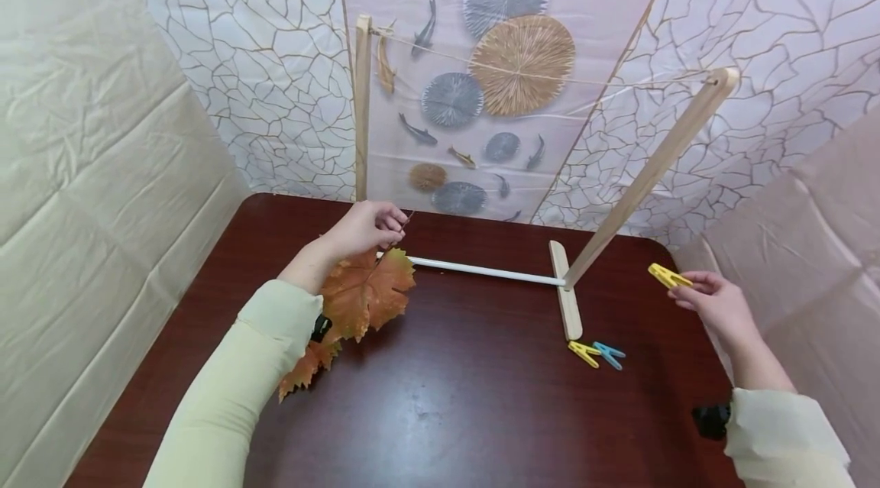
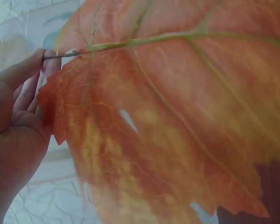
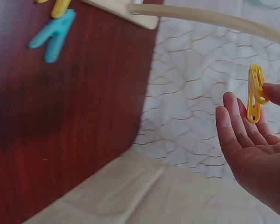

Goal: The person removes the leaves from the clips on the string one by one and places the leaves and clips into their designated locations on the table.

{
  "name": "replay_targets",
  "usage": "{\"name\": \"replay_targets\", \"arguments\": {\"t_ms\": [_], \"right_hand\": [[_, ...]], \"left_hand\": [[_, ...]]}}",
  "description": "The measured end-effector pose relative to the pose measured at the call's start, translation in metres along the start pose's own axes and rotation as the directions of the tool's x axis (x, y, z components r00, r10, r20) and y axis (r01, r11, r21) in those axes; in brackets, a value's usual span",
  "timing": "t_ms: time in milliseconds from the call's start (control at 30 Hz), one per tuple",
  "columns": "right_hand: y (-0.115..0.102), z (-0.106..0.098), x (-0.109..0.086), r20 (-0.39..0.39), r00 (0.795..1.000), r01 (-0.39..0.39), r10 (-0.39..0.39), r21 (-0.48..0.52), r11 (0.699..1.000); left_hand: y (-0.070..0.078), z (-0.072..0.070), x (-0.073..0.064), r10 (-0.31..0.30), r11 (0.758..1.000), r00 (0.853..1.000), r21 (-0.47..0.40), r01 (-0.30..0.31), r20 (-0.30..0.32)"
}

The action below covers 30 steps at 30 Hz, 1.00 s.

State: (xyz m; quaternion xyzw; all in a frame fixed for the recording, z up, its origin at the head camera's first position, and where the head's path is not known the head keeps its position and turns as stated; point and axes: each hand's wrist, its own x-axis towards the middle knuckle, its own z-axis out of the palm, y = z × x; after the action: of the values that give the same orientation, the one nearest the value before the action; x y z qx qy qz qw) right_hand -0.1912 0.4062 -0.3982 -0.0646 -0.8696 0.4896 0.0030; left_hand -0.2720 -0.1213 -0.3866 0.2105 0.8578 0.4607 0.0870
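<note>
My left hand (image 1: pixel 376 227) pinches the thin stem of an orange maple leaf (image 1: pixel 371 293), which hangs below the fingers over the left side of the table. In the left wrist view the leaf (image 2: pixel 168 102) fills most of the picture, its stem running into the fingertips. A second, smaller orange leaf (image 1: pixel 309 367) shows below it, partly behind the sleeve. On the right, my right hand (image 1: pixel 722 308) holds a yellow clothespin (image 1: pixel 668 276) between thumb and fingers. The right wrist view shows that clothespin (image 3: pixel 255 93) upright, with the thumb against its side.
A wooden stand with a right post (image 1: pixel 649 175), a left post (image 1: pixel 362 114) and a string (image 1: pixel 509 69) between their tops stands at the back. A white rod (image 1: pixel 488 271) joins its base. Another yellow clothespin (image 1: pixel 584 354) and a blue clothespin (image 1: pixel 609 355) lie near the right foot (image 1: pixel 571 312).
</note>
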Motion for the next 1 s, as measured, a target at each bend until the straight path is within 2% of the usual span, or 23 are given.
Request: {"name": "replay_targets", "arguments": {"t_ms": [133,333,500,633,833,1000], "right_hand": [[0.013,0.007,-0.007,0.010,1.000,-0.024,0.024,-0.006,1.000],[0.035,0.015,-0.012,-0.015,0.992,-0.126,0.127,0.017,0.992],[0.051,0.019,-0.016,-0.049,0.974,-0.224,0.221,-0.064,0.973],[0.061,0.019,-0.020,-0.061,0.954,-0.297,0.293,-0.063,0.953],[0.071,0.023,-0.024,-0.078,0.940,-0.335,0.333,-0.018,0.942],[0.080,0.031,-0.022,-0.061,0.938,-0.344,0.342,-0.025,0.939]], "left_hand": [[-0.006,-0.009,-0.005,-0.016,1.000,0.998,0.019,0.015,0.057],[-0.017,-0.013,-0.013,-0.015,0.997,0.995,0.071,0.009,0.099],[-0.030,-0.011,-0.020,-0.041,0.994,0.993,0.105,0.029,0.110],[-0.042,-0.009,-0.025,-0.029,0.991,0.994,0.130,0.015,0.104],[-0.067,-0.006,-0.034,0.014,0.984,0.995,0.176,-0.031,0.096],[-0.089,-0.002,-0.045,-0.032,0.985,0.994,0.174,0.014,0.104]]}}
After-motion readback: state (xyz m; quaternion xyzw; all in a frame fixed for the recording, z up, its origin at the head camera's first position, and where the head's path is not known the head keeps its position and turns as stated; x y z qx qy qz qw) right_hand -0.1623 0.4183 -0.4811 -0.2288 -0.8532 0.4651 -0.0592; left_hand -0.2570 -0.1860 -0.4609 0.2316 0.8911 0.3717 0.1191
